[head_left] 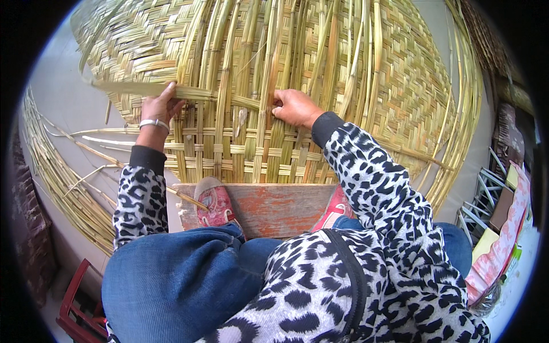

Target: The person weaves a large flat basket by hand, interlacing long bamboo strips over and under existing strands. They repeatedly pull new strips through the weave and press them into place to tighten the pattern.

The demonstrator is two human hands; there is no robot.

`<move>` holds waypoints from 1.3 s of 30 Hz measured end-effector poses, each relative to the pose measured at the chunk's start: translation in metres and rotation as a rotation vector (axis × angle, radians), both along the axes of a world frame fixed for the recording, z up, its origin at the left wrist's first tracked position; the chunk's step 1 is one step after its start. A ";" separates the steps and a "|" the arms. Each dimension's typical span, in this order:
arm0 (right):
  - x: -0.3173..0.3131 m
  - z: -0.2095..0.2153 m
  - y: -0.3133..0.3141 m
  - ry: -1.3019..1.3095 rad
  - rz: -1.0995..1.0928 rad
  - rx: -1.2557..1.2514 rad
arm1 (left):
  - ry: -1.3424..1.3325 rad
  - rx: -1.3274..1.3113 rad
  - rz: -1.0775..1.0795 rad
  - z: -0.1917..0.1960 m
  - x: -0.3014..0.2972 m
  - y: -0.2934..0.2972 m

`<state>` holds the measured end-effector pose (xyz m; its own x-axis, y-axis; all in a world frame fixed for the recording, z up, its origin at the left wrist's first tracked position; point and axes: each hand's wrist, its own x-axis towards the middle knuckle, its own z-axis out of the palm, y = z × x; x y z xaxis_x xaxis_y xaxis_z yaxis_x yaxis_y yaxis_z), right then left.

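A large mat of flattened green-yellow reed strips (412, 80) spreads over the floor in front of me, its lower part in an open weave. One crosswise reed strip (197, 93) runs between lengthwise strips, and its loose end trails off to the left. My left hand (159, 107), a pale bracelet at its wrist, pinches this strip between thumb and fingers at the left of the lengthwise ones. Farther right, my right hand (296, 107) is closed at a lengthwise strip beside the crosswise strip's right part. Its fingertips are partly hidden, so what they grip I cannot make out.
A worn wooden board (274, 208) lies at the mat's near edge under my red shoes (216, 201). Loose reed stalks (63, 183) lie on the floor at left, and more reeds (463, 108) at right. A red chair (77, 308) and a rack (486, 197) stand at the sides.
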<state>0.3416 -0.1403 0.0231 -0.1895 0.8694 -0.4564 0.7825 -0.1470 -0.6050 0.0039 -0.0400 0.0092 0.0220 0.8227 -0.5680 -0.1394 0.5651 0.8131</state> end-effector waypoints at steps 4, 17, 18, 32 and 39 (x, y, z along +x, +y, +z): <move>-0.007 -0.005 -0.004 -0.099 0.064 -0.015 | 0.020 -0.079 0.114 -0.003 -0.020 -0.044; -0.019 0.010 -0.032 -0.219 -0.069 0.246 | 0.013 -0.070 0.134 -0.003 -0.014 -0.048; -0.021 0.009 -0.037 -0.266 -0.057 0.249 | -0.004 -0.076 0.127 -0.002 -0.017 -0.050; -0.019 0.001 -0.063 -0.386 0.505 0.576 | -0.130 -0.127 0.119 0.004 -0.047 -0.079; -0.022 0.019 -0.044 -0.451 0.656 0.483 | -0.152 -0.147 0.103 -0.002 -0.051 -0.063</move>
<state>0.3200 -0.1843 0.0425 -0.6030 0.7658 -0.2234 0.7959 0.5964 -0.1039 -0.0467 -0.1032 0.0074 0.0367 0.7340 -0.6782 -0.3175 0.6520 0.6885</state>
